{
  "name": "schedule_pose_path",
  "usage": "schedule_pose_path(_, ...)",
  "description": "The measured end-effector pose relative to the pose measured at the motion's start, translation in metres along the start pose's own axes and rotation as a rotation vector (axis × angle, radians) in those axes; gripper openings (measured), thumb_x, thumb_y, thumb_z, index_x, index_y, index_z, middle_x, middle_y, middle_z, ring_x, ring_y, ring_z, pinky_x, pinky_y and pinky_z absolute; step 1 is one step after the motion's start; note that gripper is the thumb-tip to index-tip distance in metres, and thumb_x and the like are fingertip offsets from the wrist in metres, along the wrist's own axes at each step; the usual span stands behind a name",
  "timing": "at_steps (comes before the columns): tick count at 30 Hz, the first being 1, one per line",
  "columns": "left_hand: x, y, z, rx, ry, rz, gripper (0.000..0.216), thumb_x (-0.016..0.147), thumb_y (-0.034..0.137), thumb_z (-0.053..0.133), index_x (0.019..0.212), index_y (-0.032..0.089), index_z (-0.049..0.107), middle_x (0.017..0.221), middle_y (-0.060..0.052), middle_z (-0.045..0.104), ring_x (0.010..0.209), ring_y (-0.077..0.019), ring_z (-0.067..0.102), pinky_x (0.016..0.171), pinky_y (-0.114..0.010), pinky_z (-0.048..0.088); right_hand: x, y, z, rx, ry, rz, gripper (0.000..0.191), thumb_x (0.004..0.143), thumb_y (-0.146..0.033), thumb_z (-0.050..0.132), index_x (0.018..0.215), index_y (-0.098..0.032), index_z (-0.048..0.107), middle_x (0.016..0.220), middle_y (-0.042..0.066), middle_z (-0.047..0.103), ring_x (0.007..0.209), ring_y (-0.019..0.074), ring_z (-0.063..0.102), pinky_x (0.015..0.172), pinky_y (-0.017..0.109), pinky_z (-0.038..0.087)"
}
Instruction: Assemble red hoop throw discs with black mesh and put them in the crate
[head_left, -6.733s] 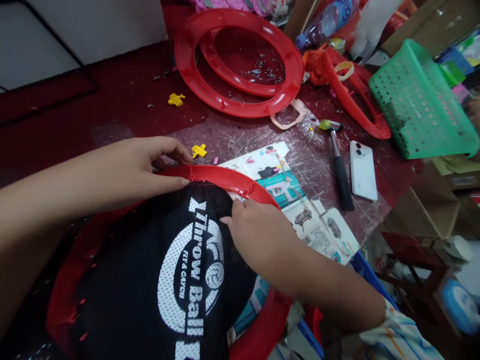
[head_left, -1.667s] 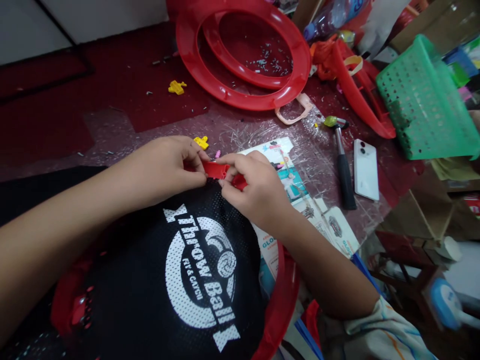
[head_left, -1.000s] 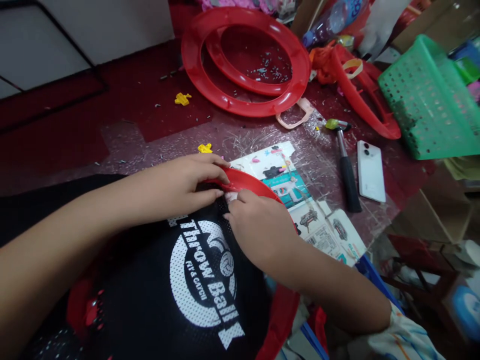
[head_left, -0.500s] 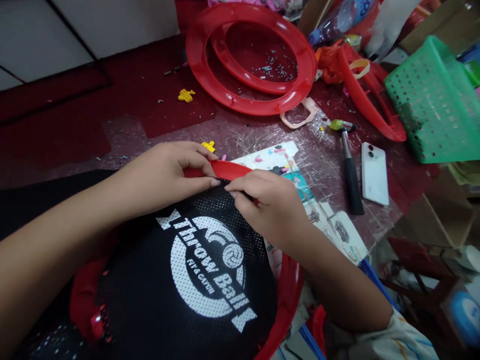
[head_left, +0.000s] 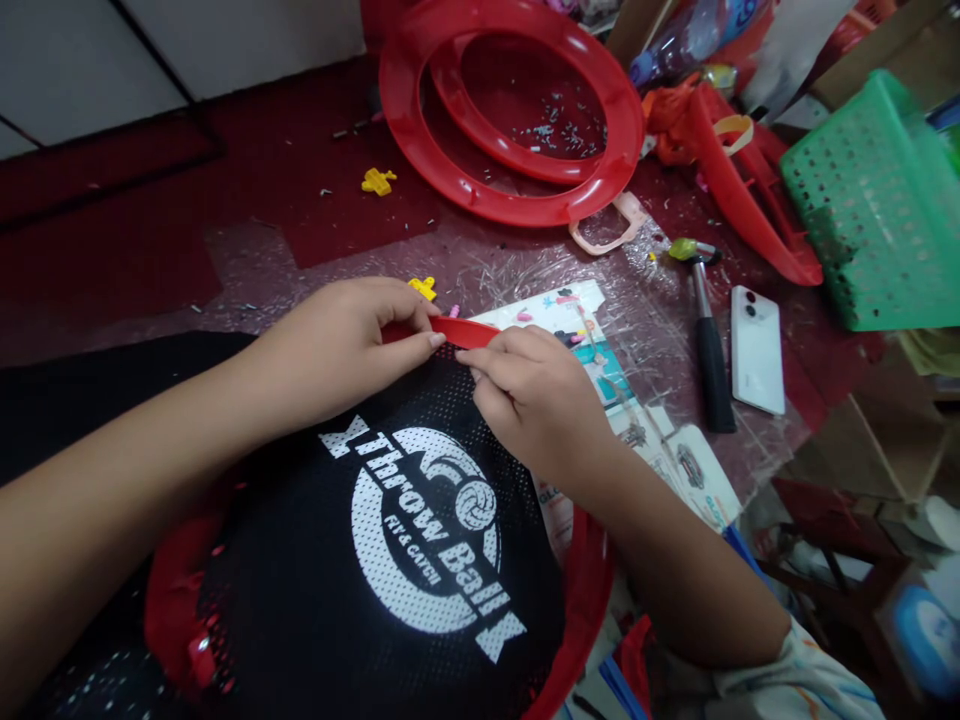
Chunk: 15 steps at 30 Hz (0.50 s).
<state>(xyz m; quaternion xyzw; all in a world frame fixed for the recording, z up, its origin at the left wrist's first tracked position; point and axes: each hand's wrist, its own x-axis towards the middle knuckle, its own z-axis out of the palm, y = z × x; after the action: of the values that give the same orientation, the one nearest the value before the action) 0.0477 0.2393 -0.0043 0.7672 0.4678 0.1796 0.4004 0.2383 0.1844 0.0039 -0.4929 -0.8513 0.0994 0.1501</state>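
A red plastic ring lies in front of me with a black mesh net stretched over it; white print on the net reads "Throw Ball". My left hand pinches the ring's far rim, thumb and fingers closed on it. My right hand is closed just beside it, fingers pressing the mesh edge against the same stretch of rim. Both hands meet at the far edge of the ring.
Two nested red rings lie at the back, another red ring leans by a green basket. A hammer and a white phone lie at right. Small yellow clips, printed cards and plastic wrap cover the red table.
Over the last seconds both hands have kept working the mesh edge along the far rim; the ring tilted slightly and my right hand's fingers shifted up onto the rim.
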Motion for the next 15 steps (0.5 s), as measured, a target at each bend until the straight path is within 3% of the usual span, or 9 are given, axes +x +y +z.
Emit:
schedule_pose_path(10,0.0032,-0.0024,0.0013,0.044,0.004,0.02,0.028,0.079,0.044,0.051,0.066,0.022,0.062,0.093,-0.005,0.065,0.094,-0.0227,0.06,0.095,-0.041,0.042,0.0,0.0009,0.0017,0.028,-0.009,-0.001,0.034,0.089,-0.011,0.042,0.102,-0.008,0.074,0.078,0.009,0.063,0.076,0.019,0.051,0.078,0.033,0.043)
schedule_pose_path(15,0.0047,0.003,0.0018,0.096,0.006,0.0,0.029,0.078,0.044,0.05,0.063,0.021,0.058,0.086,-0.006,0.065,0.089,-0.0239,0.06,0.087,-0.041,0.045,-0.0006,0.0015,0.0038,0.033,0.004,0.028,0.033,0.09,-0.013,0.043,0.104,-0.011,0.074,0.078,0.008,0.063,0.076,0.0189,0.051,0.079,0.034,0.043)
